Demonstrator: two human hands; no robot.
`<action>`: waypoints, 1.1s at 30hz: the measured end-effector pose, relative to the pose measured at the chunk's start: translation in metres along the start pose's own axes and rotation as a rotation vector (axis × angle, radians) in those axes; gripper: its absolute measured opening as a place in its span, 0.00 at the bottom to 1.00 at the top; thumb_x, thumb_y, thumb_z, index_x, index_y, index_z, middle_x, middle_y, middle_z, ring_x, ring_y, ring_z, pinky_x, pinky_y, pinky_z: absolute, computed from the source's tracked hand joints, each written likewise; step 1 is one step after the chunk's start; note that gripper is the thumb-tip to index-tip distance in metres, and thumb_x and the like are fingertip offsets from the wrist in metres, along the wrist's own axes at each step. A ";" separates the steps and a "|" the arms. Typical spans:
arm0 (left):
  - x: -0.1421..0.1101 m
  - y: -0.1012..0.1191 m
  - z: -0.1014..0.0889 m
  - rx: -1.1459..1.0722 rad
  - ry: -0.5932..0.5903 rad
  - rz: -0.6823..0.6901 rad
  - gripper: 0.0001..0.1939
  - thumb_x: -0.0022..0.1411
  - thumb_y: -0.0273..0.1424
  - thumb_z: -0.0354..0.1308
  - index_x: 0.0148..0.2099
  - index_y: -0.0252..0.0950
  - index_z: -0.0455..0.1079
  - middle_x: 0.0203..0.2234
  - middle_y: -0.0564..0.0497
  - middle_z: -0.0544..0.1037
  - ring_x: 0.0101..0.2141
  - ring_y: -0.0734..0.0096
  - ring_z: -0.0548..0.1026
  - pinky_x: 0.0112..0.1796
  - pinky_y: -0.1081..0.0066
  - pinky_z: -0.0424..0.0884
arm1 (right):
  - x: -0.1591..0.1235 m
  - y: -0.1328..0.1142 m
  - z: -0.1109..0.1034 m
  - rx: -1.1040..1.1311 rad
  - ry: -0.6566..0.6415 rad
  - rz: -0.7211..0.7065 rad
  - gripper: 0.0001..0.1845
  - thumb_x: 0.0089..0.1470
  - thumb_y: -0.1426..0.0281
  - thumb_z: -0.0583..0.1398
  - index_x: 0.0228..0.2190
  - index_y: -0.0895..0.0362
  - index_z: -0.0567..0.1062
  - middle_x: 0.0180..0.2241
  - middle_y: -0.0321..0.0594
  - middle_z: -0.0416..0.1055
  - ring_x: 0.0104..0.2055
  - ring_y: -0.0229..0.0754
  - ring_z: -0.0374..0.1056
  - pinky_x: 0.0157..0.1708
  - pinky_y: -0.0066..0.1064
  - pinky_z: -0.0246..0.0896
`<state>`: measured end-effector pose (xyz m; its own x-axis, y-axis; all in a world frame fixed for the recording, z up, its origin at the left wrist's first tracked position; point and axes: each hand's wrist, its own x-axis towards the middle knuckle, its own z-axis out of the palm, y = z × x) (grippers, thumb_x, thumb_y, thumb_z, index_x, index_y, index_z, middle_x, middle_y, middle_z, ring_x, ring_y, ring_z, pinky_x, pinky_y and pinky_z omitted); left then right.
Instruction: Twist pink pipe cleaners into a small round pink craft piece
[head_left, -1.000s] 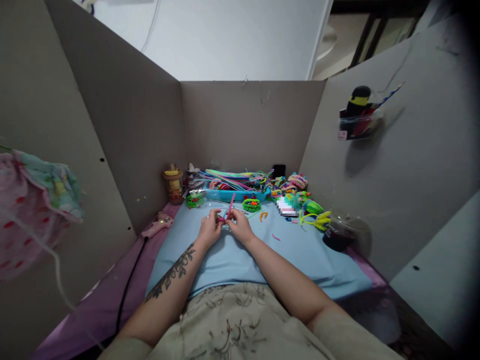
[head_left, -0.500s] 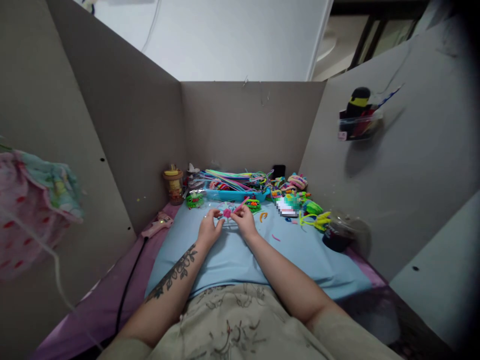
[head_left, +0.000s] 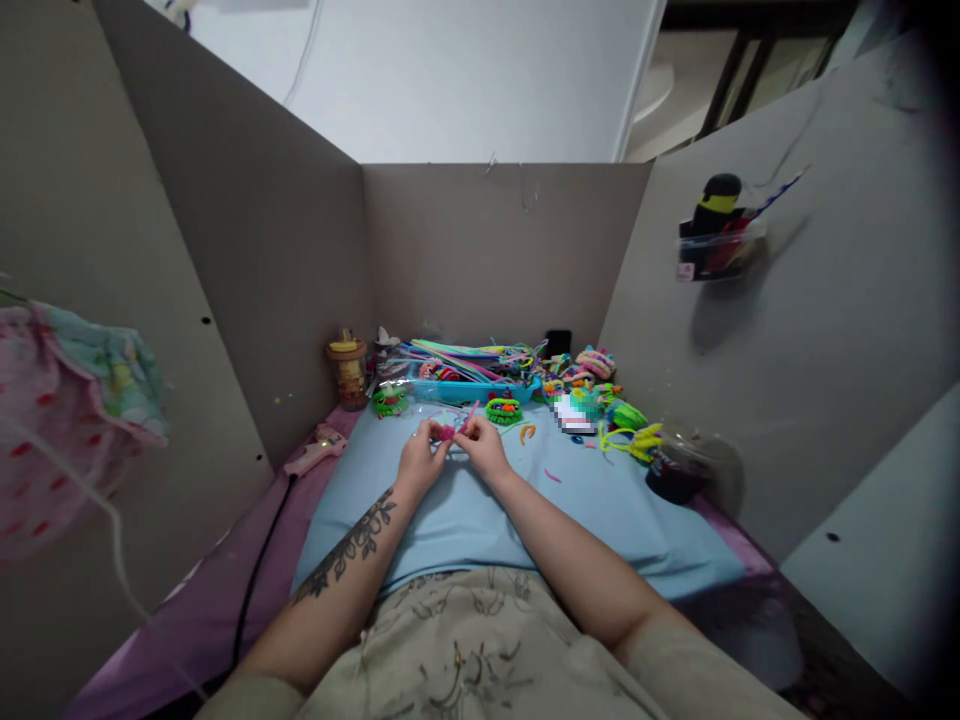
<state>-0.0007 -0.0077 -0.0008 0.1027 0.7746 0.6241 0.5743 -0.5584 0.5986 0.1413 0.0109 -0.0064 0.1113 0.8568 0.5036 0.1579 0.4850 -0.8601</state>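
Note:
Both hands meet over the blue cloth [head_left: 480,520], near the middle of the table. Between my fingertips is a small pink pipe-cleaner piece [head_left: 448,433], its fuzzy coil partly covered by the fingers. My left hand [head_left: 422,456] pinches the coil from its left side. With thumb and forefinger closed, my right hand [head_left: 484,447] grips the pink stem where it joins the coil; the stem's end points up. Just beyond the right hand lies a green fuzzy ring [head_left: 503,410] with orange bits in it.
A blue tray [head_left: 480,392] of colourful pipe cleaners stands at the back. A pink glue gun [head_left: 315,455] lies left, its black cord running forward. Fuzzy crafts, a yellow-green bundle [head_left: 637,440] and a dark tub [head_left: 679,475] sit right. Grey panels [head_left: 502,250] enclose the table.
My hands have come closer together around the pink piece, and my right fingers have slid toward its coil. The coil has turned and the stem now stands more upright.

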 end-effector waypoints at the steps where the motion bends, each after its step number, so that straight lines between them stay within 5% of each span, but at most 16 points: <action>1: 0.000 0.000 0.000 -0.001 0.000 -0.001 0.08 0.56 0.33 0.54 0.39 0.38 0.60 0.31 0.50 0.72 0.34 0.68 0.72 0.36 0.69 0.67 | 0.000 0.000 0.000 -0.021 -0.005 -0.007 0.10 0.38 0.69 0.59 0.19 0.55 0.60 0.19 0.28 0.57 0.23 0.34 0.54 0.25 0.25 0.51; 14: 0.001 -0.004 0.002 -0.115 -0.017 -0.075 0.09 0.56 0.32 0.54 0.39 0.37 0.59 0.31 0.50 0.73 0.34 0.68 0.74 0.35 0.70 0.67 | -0.002 -0.005 -0.003 -0.174 -0.003 -0.106 0.03 0.43 0.69 0.58 0.24 0.56 0.68 0.24 0.34 0.67 0.29 0.39 0.61 0.33 0.30 0.57; 20: 0.002 -0.007 0.003 -0.176 -0.005 -0.112 0.10 0.55 0.32 0.55 0.39 0.37 0.59 0.32 0.49 0.74 0.35 0.68 0.74 0.37 0.69 0.67 | 0.004 -0.003 -0.015 -0.289 0.119 -0.225 0.12 0.46 0.74 0.53 0.35 0.57 0.70 0.33 0.41 0.70 0.36 0.42 0.64 0.38 0.34 0.60; 33: 0.001 -0.006 0.003 -0.252 -0.098 -0.095 0.10 0.54 0.30 0.56 0.37 0.37 0.58 0.31 0.51 0.75 0.34 0.70 0.74 0.35 0.71 0.66 | 0.009 0.002 -0.022 -0.420 0.101 -0.309 0.08 0.47 0.76 0.54 0.30 0.57 0.73 0.31 0.42 0.70 0.36 0.43 0.64 0.40 0.35 0.59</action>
<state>-0.0013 -0.0022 -0.0054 0.1431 0.8452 0.5149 0.3668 -0.5285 0.7656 0.1639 0.0161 -0.0016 0.0884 0.6537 0.7516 0.5756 0.5823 -0.5741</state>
